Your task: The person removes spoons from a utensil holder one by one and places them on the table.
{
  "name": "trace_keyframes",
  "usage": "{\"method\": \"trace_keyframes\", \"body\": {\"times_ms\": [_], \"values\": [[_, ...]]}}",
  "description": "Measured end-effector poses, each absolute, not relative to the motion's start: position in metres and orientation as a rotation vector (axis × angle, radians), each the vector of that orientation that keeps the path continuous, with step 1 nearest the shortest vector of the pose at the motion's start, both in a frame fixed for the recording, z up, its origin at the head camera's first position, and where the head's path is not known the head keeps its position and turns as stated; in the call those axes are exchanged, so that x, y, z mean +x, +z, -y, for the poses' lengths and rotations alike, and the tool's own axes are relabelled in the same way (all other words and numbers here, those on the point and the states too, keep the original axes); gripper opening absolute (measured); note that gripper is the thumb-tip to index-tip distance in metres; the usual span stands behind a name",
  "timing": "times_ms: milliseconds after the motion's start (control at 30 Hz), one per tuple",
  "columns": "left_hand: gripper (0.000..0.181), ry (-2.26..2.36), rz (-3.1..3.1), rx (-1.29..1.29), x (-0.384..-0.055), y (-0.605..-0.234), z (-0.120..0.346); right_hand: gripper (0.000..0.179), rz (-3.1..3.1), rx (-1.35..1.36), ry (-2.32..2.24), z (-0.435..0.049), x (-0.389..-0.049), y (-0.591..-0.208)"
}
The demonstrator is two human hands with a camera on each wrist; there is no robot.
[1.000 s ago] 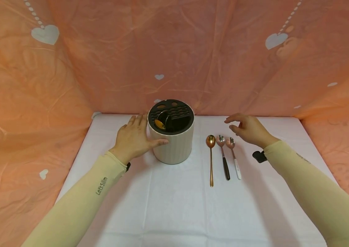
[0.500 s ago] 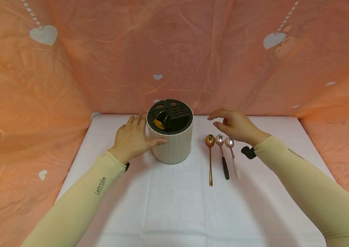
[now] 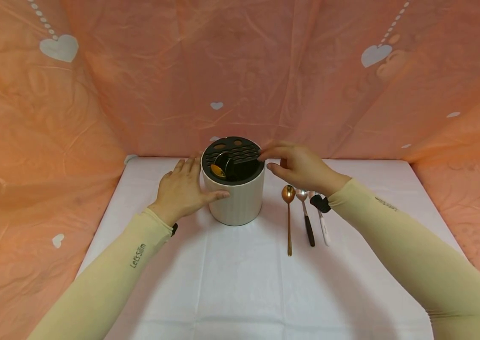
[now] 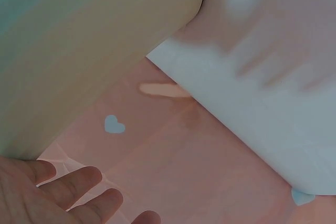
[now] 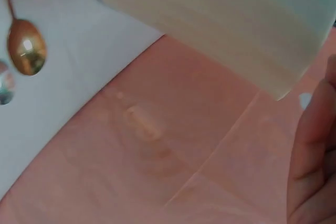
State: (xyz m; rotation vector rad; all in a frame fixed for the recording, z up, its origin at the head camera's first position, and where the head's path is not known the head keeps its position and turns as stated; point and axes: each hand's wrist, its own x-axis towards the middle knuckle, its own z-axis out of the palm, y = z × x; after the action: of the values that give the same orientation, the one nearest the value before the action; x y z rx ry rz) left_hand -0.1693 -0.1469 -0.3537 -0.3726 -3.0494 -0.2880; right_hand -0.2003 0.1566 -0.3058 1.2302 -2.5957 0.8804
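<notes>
A cream ribbed canister (image 3: 236, 208) stands upright on the cloth, topped by a black slotted lid (image 3: 246, 150). Through the lid's opening show a gold oval piece (image 3: 218, 171) and a dark rounded piece. Flat against the canister's left side lies my left hand (image 3: 180, 191), fingers straight and thumb across the front. My right hand (image 3: 301, 165) is at the lid's right rim, its fingertips overlapping the edge, with nothing visible in its grip. Below it lie a gold spoon (image 3: 288, 194), a spoon with a black handle (image 3: 310, 231) and one with a white handle (image 3: 325, 231), its bowl partly hidden.
The table (image 3: 240, 283) wears a white cloth. An orange-pink curtain (image 3: 159, 85) with pale hearts rises right behind its back edge and along both sides. A black wrist strap piece (image 3: 320, 203) hangs under the right wrist, over the spoons.
My right hand has moved left from beyond the spoons to the lid's right rim. The left hand stays against the canister, and the spoons lie where they were.
</notes>
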Motion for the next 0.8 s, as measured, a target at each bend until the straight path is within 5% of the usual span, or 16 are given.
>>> {"method": "trace_keyframes", "body": {"times_ms": [800], "values": [[0.136, -0.273, 3.085, -0.374, -0.17, -0.353, 0.148, 0.022, 2.496, 1.451, 0.954, -0.104, -0.199, -0.294]]}}
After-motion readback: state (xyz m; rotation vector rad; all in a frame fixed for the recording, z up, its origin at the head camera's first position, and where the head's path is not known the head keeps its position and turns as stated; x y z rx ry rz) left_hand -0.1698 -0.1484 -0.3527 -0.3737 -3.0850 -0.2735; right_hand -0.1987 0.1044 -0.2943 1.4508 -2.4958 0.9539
